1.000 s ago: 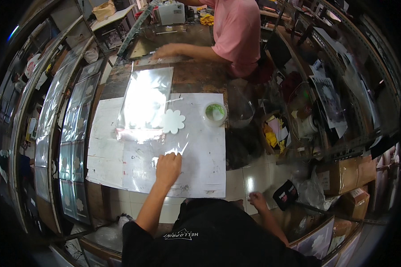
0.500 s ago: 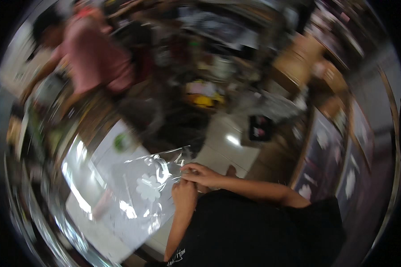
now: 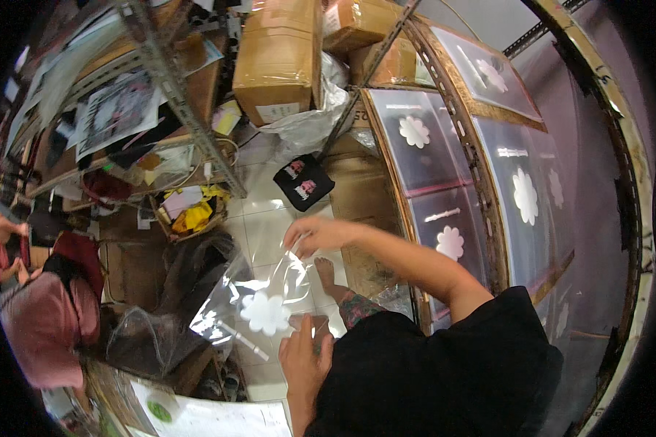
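A clear plastic bag [image 3: 266,313] with a white flower shape and a white bar on it hangs tilted over the tiled floor. Its upper right corner is pinched in my right hand [image 3: 319,237]. My left hand [image 3: 306,364], near my body, grips the bag's lower right side between thumb and fingers. Light glares off the film and hides part of its outline. On the rack to the right lie stacks of similar clear bags [image 3: 415,164] with the same flower shape.
Cardboard boxes [image 3: 277,65] and a black folded cloth [image 3: 303,182] lie ahead. A metal shelf post [image 3: 189,109] stands at left. Yellow scraps fill a box [image 3: 191,211]. A white-topped table [image 3: 219,416] is at lower left. A person in pink [image 3: 51,328] sits at far left.
My view has turned right, toward the rack. The bag has moved from above the white table to over the floor, and my hands have spread apart along its edge.
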A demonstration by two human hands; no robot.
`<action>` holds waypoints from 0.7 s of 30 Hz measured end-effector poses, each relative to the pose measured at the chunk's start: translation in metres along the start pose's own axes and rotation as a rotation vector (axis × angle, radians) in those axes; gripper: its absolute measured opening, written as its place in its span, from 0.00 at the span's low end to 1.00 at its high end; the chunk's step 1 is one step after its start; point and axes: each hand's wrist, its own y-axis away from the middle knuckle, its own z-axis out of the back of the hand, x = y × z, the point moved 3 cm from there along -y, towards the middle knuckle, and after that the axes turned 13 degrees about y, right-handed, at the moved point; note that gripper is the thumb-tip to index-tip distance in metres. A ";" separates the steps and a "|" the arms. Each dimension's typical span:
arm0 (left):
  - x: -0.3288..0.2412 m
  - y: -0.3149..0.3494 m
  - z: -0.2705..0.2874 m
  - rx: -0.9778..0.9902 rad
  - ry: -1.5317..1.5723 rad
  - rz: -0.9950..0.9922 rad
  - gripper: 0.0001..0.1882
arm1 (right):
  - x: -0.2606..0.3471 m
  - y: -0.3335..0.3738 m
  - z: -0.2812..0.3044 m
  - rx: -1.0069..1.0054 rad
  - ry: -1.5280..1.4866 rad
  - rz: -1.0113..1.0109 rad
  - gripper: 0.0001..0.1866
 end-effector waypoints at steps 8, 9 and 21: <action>0.130 0.011 -0.078 0.018 0.049 0.509 0.22 | -0.029 0.109 0.239 -0.677 0.125 -0.206 0.28; 0.147 0.018 -0.091 0.047 0.064 0.563 0.22 | -0.040 0.130 0.255 -0.780 0.062 -0.227 0.29; 0.268 0.126 -0.198 0.291 0.334 1.097 0.23 | -0.214 0.397 0.340 -1.641 -0.192 -0.350 0.35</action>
